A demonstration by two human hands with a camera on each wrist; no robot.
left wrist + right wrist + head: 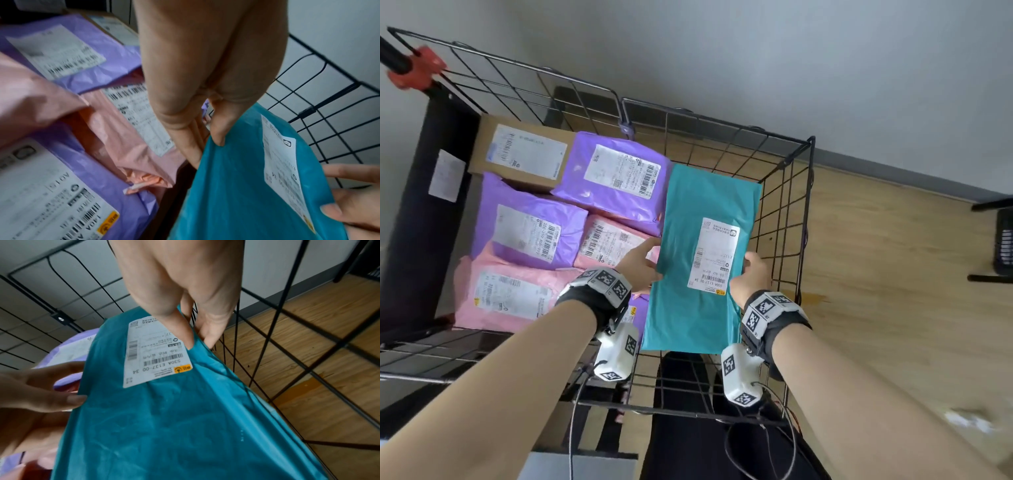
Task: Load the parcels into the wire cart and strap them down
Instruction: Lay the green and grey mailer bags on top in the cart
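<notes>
Inside the wire cart (784, 192), right-hand section: teal parcel (702, 270) held flat, label up, long axis running 6 to 12 o'clock, its right edge just beside the cart's 3 o'clock wire wall. Left hand (640, 263) pinches the parcel's left edge at 9 o'clock, thumb on top, fingers (191, 146) underneath. Right hand (751, 277) pinches the right edge at 3 o'clock, thumb pressed beside the white shipping label (714, 262), fingers curled under the edge. Whether the parcel's underside touches the cart floor: cannot tell.

Left section, 9 to 11 o'clock of the teal parcel: cardboard box (524, 154), two purple mailers (616, 181) (530, 233), two pink mailers (510, 298) (609, 243), all label-up, overlapping.
</notes>
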